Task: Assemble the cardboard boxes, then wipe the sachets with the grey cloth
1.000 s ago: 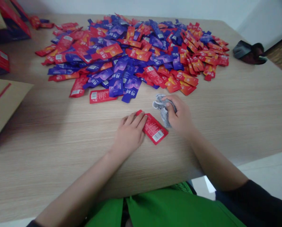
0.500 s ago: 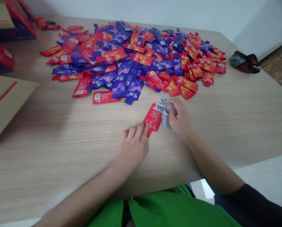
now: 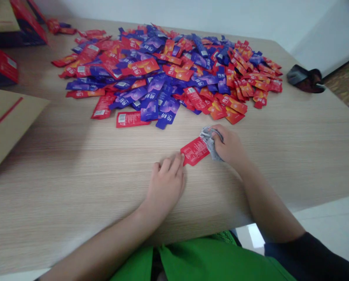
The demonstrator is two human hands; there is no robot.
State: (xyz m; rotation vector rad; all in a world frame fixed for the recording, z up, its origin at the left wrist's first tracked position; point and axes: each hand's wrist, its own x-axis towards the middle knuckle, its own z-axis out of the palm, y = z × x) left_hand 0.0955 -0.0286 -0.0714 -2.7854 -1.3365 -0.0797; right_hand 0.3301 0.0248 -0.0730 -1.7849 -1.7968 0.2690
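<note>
A red sachet (image 3: 194,151) with white print lies flat on the table between my hands. My left hand (image 3: 167,177) rests palm down with its fingers stretched out, the fingertips touching the sachet's left end. In my right hand (image 3: 228,145) is a crumpled grey cloth (image 3: 212,142), pinched between thumb and fingers. The cloth presses on the sachet's upper right end and covers part of it. Beyond my hands spreads a large pile of red, orange and purple sachets (image 3: 168,74).
Cardboard boxes with red and dark blue sides (image 3: 0,64) stand at the far left. A tan cardboard flap (image 3: 10,121) juts over the table's left side. A dark, crumpled item (image 3: 305,78) lies at the right, near the table's (image 3: 83,203) far edge. A white wall rises behind.
The red sachet has turned clockwise, so it lies nearer to level. My right hand and the cloth have moved slightly right and down. My left hand has hardly shifted.
</note>
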